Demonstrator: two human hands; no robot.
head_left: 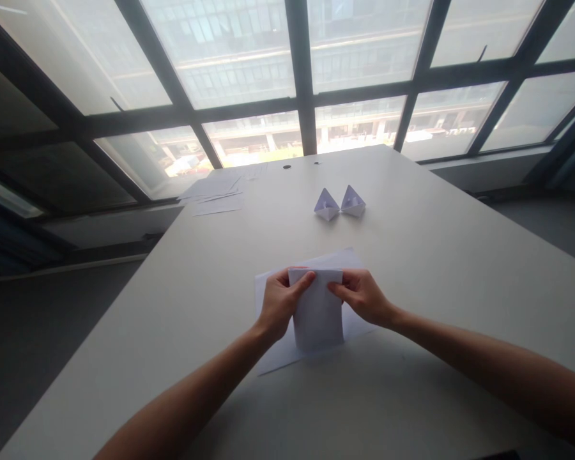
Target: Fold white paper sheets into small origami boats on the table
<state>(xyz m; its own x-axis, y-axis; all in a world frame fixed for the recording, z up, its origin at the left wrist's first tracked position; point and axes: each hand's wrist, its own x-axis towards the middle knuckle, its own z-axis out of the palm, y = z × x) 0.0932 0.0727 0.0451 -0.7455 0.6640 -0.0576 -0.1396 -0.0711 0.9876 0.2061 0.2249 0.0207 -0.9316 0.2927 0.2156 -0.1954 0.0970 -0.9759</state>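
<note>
Between my two hands is a folded sheet of white paper (319, 316), held by its upper part above the table. My left hand (282, 299) grips the top left, thumb across the front face and fingers behind. At the top right edge, my right hand (364, 295) pinches the sheet with its thumb in front; its other fingers are partly hidden behind the paper. Beneath lies a larger flat white sheet (273, 359), partly covered by the folded one and my hands.
Two folded paper boats (326, 206) (353, 202) stand side by side farther back on the white table (211, 268). Several loose sheets (218, 193) lie at the far left corner. Round holes (287, 167) show near the table's far edge, by the windows (249, 64).
</note>
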